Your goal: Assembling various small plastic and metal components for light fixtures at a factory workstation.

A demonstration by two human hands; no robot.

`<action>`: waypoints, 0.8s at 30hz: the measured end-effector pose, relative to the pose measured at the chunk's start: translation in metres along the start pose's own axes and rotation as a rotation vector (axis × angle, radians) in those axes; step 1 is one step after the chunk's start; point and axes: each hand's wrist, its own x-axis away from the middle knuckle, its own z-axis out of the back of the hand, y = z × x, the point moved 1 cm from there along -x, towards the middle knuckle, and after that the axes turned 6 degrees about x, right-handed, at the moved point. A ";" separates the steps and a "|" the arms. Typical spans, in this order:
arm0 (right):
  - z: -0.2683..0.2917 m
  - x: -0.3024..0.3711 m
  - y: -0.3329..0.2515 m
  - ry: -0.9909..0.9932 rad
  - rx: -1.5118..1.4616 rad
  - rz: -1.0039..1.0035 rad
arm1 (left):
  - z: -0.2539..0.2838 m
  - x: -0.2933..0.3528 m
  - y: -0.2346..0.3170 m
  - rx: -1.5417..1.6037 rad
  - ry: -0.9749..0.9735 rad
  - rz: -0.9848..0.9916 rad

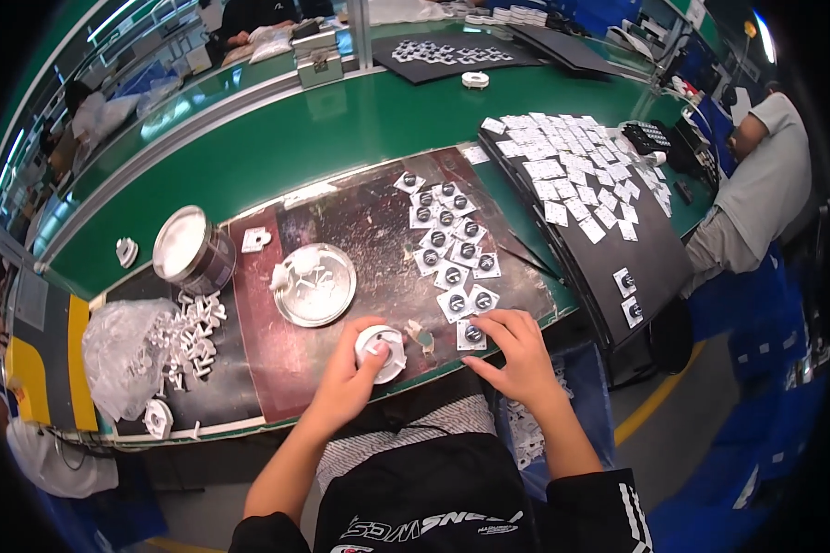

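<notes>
A white round housing is gripped in the left hand near the tabletop's front edge. The right hand is opened around the nearest square plate; contact cannot be told. The plate is probably best pinched by its edges, squarely.

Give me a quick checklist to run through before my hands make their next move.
1. White round part in left hand: ok, held.
2. Right hand closed on the nearest square piece: not ok, thumb and fingers are spread beside it.
3. Right fingertips touching that piece: cannot tell.
4. Shallow round dish clear of both hands: ok.
5. Small white pegs all inside the plastic bag: not ok, many lie loose beside it.
</notes>
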 end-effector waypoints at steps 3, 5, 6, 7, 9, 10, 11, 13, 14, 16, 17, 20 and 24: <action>0.001 0.004 -0.007 -0.032 0.000 0.038 | -0.009 0.005 0.004 -0.182 0.159 -0.036; 0.003 0.006 -0.007 -0.050 -0.005 0.068 | -0.012 0.003 0.009 -0.343 0.177 -0.088; -0.001 0.011 -0.003 -0.031 0.011 0.080 | -0.015 0.004 0.021 -0.270 0.173 0.030; -0.005 0.012 -0.002 -0.006 0.024 0.092 | -0.013 0.002 0.019 -0.265 0.187 0.030; -0.005 0.010 -0.006 0.005 -0.002 0.096 | -0.007 0.000 0.015 -0.473 0.270 -0.220; -0.002 0.009 -0.005 0.000 -0.011 0.104 | -0.007 -0.002 0.015 -0.425 0.287 -0.184; -0.001 0.009 -0.004 -0.003 -0.018 0.105 | -0.005 -0.002 0.012 -0.427 0.291 -0.183; 0.001 0.004 0.001 0.014 -0.065 0.107 | -0.004 -0.003 0.008 -0.597 0.214 -0.304; -0.001 0.004 0.007 0.016 -0.080 0.104 | -0.005 -0.004 0.006 -0.660 0.211 -0.351; -0.003 -0.004 0.010 0.037 -0.061 0.134 | -0.005 -0.004 0.005 -0.667 0.221 -0.370; -0.004 -0.008 0.007 0.057 -0.099 0.102 | -0.005 -0.005 0.005 -0.675 0.238 -0.389; -0.004 -0.018 0.002 0.091 -0.162 0.084 | -0.005 -0.004 0.010 -0.705 0.346 -0.542; 0.010 -0.035 -0.025 0.056 -0.233 0.117 | -0.011 0.023 0.030 -0.718 0.316 -0.732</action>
